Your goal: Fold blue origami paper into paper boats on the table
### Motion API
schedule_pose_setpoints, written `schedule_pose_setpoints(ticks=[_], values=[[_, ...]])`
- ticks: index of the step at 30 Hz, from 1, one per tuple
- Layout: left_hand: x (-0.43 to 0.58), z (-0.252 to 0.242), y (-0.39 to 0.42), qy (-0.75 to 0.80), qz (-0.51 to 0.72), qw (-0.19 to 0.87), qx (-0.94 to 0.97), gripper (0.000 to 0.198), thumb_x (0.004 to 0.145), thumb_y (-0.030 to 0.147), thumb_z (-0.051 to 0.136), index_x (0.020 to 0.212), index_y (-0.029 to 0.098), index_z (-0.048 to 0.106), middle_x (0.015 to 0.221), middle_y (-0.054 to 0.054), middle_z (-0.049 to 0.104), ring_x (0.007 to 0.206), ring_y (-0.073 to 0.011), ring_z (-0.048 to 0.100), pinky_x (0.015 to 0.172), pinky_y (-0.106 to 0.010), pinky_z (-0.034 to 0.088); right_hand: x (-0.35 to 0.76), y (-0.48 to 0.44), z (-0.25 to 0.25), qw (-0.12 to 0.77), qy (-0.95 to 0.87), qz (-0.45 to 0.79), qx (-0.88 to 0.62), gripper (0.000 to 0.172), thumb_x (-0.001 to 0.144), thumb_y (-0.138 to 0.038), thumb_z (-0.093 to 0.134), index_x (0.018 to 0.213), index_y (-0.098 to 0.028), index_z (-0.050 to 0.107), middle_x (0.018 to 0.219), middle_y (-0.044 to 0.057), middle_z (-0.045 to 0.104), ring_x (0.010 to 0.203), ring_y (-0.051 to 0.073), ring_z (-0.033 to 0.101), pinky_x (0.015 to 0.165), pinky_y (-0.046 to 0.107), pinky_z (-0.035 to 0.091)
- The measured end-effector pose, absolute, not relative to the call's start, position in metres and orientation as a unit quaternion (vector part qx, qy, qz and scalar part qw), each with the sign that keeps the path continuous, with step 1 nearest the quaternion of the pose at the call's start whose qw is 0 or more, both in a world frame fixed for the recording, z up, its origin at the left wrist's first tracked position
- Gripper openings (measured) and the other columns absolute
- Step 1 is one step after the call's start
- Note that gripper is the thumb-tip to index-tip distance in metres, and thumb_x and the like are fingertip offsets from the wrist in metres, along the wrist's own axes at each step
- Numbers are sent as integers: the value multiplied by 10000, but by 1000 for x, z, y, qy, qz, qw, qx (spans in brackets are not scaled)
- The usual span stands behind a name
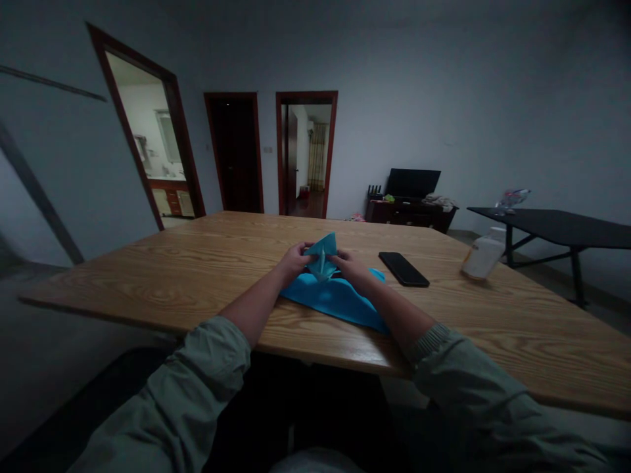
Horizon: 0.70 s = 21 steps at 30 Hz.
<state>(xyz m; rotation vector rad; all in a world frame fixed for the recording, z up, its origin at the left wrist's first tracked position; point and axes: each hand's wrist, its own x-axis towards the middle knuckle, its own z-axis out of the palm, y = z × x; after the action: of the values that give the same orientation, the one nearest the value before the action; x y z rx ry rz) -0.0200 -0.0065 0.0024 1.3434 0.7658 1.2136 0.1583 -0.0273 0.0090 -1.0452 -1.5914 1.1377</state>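
Between my two hands is a folded piece of light blue paper, with a pointed flap standing up at the top. My left hand grips its left side, the fingers closed at the edge. On the other side, my right hand pinches the right edge; some of its fingers are hidden behind the paper. Underneath lies a brighter blue cloth-like sheet, spread unevenly on the wooden table near its front edge. My right forearm passes over part of this sheet.
A black phone lies flat to the right of my hands. Farther right stands a white bottle. Beyond the table are a black side table and a low cabinet with a dark screen.
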Motion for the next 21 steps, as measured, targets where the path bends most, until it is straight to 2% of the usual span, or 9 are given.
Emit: schedule_pose_setpoints(ticks=[5,11,15,21], values=[[-21,-1,-5,324,495,550,590,507,578,392,806,969,159,582,766,-9,643,578,-118,597,531,-224,474,156,-29,10,478,-649,449,-384,372,705,-474,680,910,-174,599,750,11,651,649,147,584,597,270,476],[-22,5,-15,348,424,530,647,463,632,411,760,991,163,608,813,-48,654,637,-144,613,530,-237,472,157,-27,8,500,-653,393,-411,367,719,-506,643,865,-184,542,701,-10,618,586,124,537,531,237,428],[-22,7,-17,348,428,520,652,434,630,415,759,933,153,594,788,-44,641,635,-142,604,529,-242,477,159,-25,4,485,-665,414,-390,349,740,-466,632,925,-174,592,782,13,643,649,132,561,575,239,448],[-24,5,-13,359,458,506,637,431,620,457,753,831,159,523,676,2,590,567,-129,575,507,-248,473,162,-24,1,454,-691,437,-353,320,749,-404,637,946,-152,631,793,22,641,703,148,574,648,272,471]])
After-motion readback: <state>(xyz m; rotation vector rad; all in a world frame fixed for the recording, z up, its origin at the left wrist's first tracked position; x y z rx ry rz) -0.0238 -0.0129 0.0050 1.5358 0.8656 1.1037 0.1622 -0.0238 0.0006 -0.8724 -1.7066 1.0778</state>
